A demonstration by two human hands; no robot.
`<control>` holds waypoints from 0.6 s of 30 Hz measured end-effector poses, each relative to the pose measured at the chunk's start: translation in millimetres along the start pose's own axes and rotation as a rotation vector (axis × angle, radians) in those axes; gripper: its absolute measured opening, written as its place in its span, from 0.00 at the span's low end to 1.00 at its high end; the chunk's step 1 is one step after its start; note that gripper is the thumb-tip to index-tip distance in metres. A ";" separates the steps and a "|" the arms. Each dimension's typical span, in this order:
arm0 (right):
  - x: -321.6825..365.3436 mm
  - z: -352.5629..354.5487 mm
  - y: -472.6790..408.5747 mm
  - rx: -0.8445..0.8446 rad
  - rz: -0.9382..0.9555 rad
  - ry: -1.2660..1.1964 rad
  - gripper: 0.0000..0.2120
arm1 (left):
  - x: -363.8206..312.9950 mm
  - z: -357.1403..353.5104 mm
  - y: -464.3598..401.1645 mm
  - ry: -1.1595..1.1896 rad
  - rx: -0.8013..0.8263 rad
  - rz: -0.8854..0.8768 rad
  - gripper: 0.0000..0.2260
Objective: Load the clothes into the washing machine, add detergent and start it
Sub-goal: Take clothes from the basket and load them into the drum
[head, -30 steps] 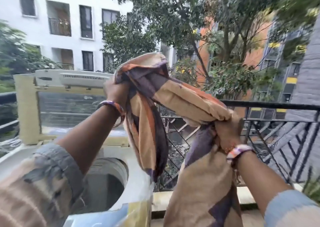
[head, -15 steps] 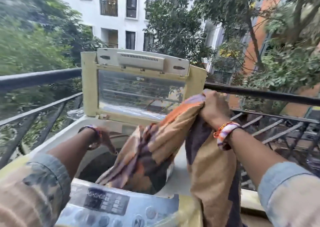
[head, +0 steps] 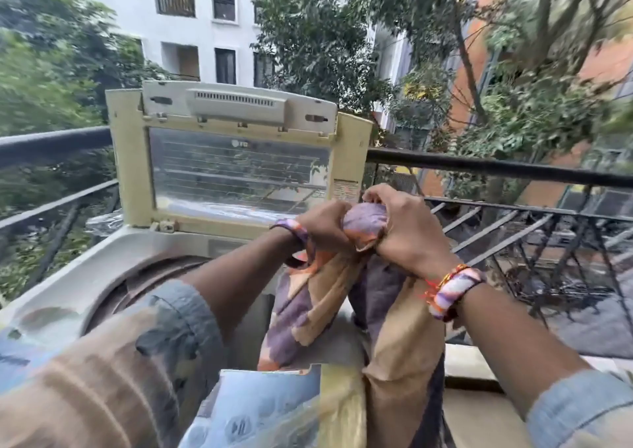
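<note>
Left hand (head: pixel 323 226) now beside right hand (head: pixel 407 231), both gripping cloth (head: pixel 318 297) above washer drum (head: pixel 137 286).

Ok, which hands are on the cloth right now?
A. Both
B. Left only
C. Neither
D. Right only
A: the left hand and the right hand both grip the bunched top of the cloth, which hangs beside the raised lid of the washer.
</note>
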State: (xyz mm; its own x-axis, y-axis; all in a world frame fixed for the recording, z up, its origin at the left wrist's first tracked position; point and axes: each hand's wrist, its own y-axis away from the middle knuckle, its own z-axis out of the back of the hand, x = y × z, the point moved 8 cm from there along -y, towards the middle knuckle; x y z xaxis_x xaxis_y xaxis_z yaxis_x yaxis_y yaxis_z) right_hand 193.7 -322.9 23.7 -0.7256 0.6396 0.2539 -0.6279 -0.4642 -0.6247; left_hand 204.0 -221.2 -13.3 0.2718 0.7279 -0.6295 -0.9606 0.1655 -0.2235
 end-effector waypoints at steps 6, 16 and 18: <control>-85.9 -42.9 107.5 0.051 -0.291 -0.338 0.64 | -56.8 27.3 -16.2 0.050 -0.364 -0.148 0.16; -129.9 -73.2 149.2 -0.102 -0.738 -0.587 0.42 | -110.6 54.8 9.5 0.878 -0.418 -0.333 0.10; -128.6 -49.5 134.3 -0.184 -0.740 -0.508 0.21 | -104.6 69.5 16.9 0.900 -0.442 -0.310 0.09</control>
State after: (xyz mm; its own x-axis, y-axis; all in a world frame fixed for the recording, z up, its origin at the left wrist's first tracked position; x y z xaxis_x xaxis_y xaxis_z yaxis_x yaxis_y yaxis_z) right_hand 216.7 -437.2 -129.5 -0.2203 0.3683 0.9032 -0.9586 0.0893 -0.2702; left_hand 155.2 -248.3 100.5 0.6196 -0.0989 -0.7786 -0.7838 -0.1293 -0.6074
